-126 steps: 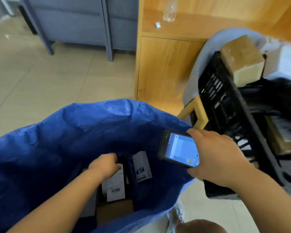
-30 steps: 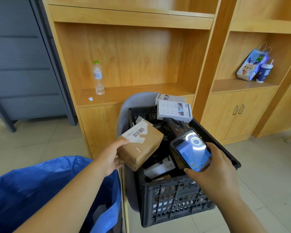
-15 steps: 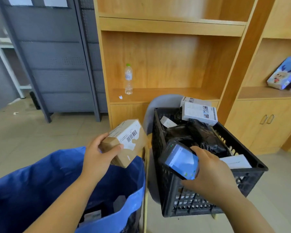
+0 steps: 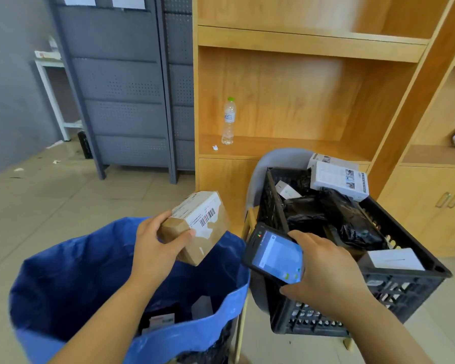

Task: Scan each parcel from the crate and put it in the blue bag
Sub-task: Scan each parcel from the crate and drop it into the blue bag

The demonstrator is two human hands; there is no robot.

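Fingers (image 4: 168, 216) of the left hand (image 4: 156, 249) are curled round a brown cardboard parcel (image 4: 208, 233), thumb on the near face, barcode label turned up. Parcel is held in the air just above the far rim of the blue bag (image 4: 76, 285), not yet inside it. The right hand (image 4: 326, 270) grips a handheld scanner (image 4: 273, 252), fingers wrapped behind it, screen lit & facing up. It sits just right of the parcel, between bag and crate (image 4: 326, 320).

Bag stands near left, mouth open. A few labelled parcels (image 4: 159, 320) lie at the bottom, so some are done. Crate is on the right and seems to rest on a grey chair (image 4: 281, 158). It still holds plenty: black poly bags (image 4: 350, 222), two white boxes (image 4: 339, 179) at the far end, a small white box (image 4: 286, 191), and a flat white pack (image 4: 395, 258) near the right rim.

Can't tell from the screen whether this parcel's scan registered. My read: task is early-to-mid. This one looks abt to go in, w/ several more left to pick, scan & drop.

Behind is a wooden shelf unit (image 4: 300, 151) w/ a water bottle (image 4: 229, 122); grey lockers (image 4: 121, 101) stand far left.
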